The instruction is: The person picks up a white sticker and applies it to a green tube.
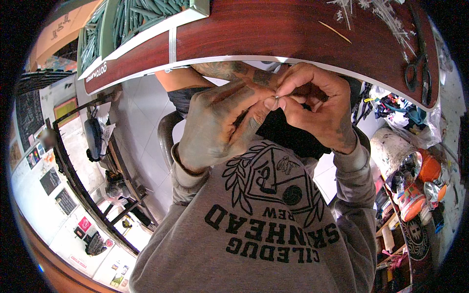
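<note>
My left hand (220, 122) and my right hand (320, 105) meet just off the near edge of a dark red-brown table (254, 34). Thumb and forefinger of each are pinched together, and the fingertips touch. Between them shows a tiny pale, shiny piece (277, 97), mostly hidden and too small to name. The other fingers of my right hand are curled in. My left hand turns its back upward, its remaining fingers folded out of sight.
At the table's far left stands a green-and-white box (200, 7) of dark green, slim pieces. A thin wooden stick (335, 32), several clear slivers (391, 24) and black-handled scissors (415, 73) lie toward the right. A whitish bucket (393, 154) and orange-and-white shoes (412, 201) crowd the lower right.
</note>
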Demonstrator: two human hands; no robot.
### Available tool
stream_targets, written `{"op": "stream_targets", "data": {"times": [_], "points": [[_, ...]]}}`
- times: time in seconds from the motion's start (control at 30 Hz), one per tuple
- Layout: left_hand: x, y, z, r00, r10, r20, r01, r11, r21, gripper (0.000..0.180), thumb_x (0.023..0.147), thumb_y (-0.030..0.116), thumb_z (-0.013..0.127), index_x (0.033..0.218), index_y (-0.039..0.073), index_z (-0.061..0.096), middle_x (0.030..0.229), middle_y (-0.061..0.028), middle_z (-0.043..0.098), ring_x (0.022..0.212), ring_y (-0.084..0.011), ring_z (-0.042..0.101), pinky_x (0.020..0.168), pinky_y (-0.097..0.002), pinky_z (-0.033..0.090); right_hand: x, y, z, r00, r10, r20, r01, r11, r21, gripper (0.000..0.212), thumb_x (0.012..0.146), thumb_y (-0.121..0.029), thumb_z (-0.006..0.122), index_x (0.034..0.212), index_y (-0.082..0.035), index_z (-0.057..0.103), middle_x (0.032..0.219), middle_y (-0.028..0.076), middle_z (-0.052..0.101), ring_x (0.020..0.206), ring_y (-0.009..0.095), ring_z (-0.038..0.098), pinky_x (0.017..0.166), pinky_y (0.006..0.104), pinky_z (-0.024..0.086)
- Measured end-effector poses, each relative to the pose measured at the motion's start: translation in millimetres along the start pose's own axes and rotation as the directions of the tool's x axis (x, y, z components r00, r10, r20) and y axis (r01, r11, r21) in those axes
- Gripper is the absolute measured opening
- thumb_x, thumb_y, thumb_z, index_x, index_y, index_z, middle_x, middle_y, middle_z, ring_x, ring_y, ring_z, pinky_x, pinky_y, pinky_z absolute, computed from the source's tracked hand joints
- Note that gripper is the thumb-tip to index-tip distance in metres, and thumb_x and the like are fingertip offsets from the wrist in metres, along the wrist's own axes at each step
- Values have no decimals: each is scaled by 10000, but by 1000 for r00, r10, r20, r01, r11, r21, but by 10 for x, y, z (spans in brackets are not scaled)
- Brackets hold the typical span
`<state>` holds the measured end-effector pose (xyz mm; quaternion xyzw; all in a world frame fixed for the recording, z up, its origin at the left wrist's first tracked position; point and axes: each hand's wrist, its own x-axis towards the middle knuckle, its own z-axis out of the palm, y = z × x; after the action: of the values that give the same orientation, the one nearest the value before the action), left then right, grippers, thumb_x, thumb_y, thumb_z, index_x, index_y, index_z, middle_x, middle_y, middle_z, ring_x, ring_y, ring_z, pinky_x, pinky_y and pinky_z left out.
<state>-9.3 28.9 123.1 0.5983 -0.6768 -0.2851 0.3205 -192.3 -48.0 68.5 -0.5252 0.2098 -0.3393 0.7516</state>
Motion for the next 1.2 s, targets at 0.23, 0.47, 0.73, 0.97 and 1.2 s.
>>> {"op": "stream_targets", "data": {"times": [0.23, 0.47, 0.73, 0.97, 1.2], "points": [[-9, -39, 7, 997, 36, 67, -40, 998, 49, 135, 924, 128, 627, 982, 26, 694, 710, -118, 619, 618, -273, 606, 570, -363, 449, -13, 56, -23, 1000, 19, 8, -19, 1000, -13, 124, 817, 14, 715, 893, -15, 622, 915, 34, 630, 885, 90, 620, 771, 236, 525], [-37, -79, -27, 991, 28, 129, -12, 992, -124, 180, 980, 131, 561, 988, 4, 689, 726, -89, 638, 631, -216, 607, 585, -336, 466, 6, 58, -77, 992, 64, 109, -63, 998, -7, 125, 833, -15, 733, 908, -25, 634, 947, 31, 626, 887, 102, 625, 790, 252, 532], [-59, -80, -55, 994, -28, 103, 47, 980, -191, 168, 988, 140, 578, 967, 3, 672, 787, -79, 658, 638, -160, 628, 584, -284, 488, 10, 38, -29, 986, 81, 144, -97, 989, 109, 128, 878, -47, 713, 975, -9, 638, 988, 43, 621, 987, 143, 643, 931, 352, 549], [-49, -50, -57, 992, -81, 93, 96, 981, -171, 242, 1000, 180, 553, 956, -16, 687, 753, -89, 671, 619, -178, 618, 585, -302, 474, 16, 68, -43, 987, 44, 153, -61, 992, 107, 127, 906, -29, 665, 1011, 31, 624, 998, 67, 625, 996, 165, 647, 932, 353, 555], [-30, -85, -93, 992, 11, 123, -4, 998, -55, 116, 955, 111, 623, 993, 12, 671, 824, -100, 681, 676, -204, 673, 594, -293, 512, 2, 66, -11, 992, 67, 103, -82, 985, 150, 125, 889, -12, 676, 991, 41, 626, 973, 74, 632, 947, 170, 669, 900, 313, 565]]}}
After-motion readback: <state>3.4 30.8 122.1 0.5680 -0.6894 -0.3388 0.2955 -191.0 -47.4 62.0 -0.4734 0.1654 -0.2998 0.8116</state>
